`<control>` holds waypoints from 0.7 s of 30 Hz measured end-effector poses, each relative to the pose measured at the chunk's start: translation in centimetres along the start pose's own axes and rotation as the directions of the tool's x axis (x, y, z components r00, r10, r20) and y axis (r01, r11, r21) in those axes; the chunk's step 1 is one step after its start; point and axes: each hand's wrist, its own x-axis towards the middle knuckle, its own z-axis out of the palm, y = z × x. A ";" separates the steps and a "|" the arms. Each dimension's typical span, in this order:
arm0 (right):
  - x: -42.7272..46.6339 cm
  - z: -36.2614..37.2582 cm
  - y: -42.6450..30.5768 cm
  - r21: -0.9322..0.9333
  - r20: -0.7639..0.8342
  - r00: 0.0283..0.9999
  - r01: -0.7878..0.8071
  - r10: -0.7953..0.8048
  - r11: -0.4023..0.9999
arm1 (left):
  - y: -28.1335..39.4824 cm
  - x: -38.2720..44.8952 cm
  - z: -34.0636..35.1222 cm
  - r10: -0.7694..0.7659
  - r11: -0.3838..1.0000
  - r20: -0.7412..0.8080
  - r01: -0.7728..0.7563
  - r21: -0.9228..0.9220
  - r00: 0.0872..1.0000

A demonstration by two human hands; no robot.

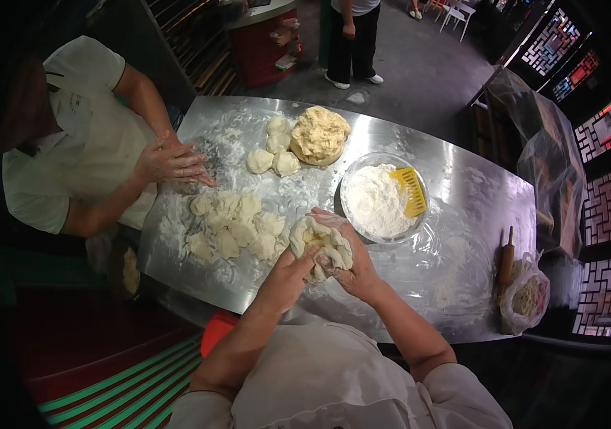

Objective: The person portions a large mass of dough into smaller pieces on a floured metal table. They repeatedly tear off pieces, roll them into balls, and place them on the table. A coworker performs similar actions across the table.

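Note:
Between my two hands, above the near edge of the steel table, is a cupped piece of white dough [320, 248] with a yellowish filling showing in its open middle. My left hand [290, 271] grips its near left side, the thumb at the rim. Around the right side of the dough curls my right hand [353, 260], fingers at its far edge and thumb at the near rim. Several flattened dough pieces [241, 233] lie on the floured surface to the left. A metal bowl of flour [375, 201] with a yellow plastic scraper [411, 192] in it stands just beyond my right hand.
Round dough balls [278, 142] touch a large yellowish dough mass [320, 135] at the far side. A co-worker's floury hands [174, 163] are together over the table's left end. A rolling pin [507, 260] and a plastic bag [525, 295] lie at the right end. Another person stands beyond the table [525, 214].

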 end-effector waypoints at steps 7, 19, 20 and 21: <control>-0.2 0.2 0.0 0.004 -0.006 0.999 0.050 -0.049 0.999 | -0.3 0.2 -1.3 -0.088 0.989 0.031 0.084 0.124 0.996; 0.0 -0.6 -0.6 -0.305 0.210 0.977 0.084 -0.019 0.949 | 0.7 -0.1 -2.6 -0.309 0.922 0.090 0.321 -0.216 0.947; 0.2 -0.5 -1.3 -0.392 0.222 0.973 0.144 -0.058 0.909 | 1.1 -0.4 -2.5 -0.277 0.897 0.127 0.304 -0.322 0.952; 0.3 -0.5 -1.7 -0.484 0.232 0.968 0.199 -0.094 0.852 | 2.4 -0.2 -0.4 -0.315 0.893 0.026 0.306 -0.332 0.949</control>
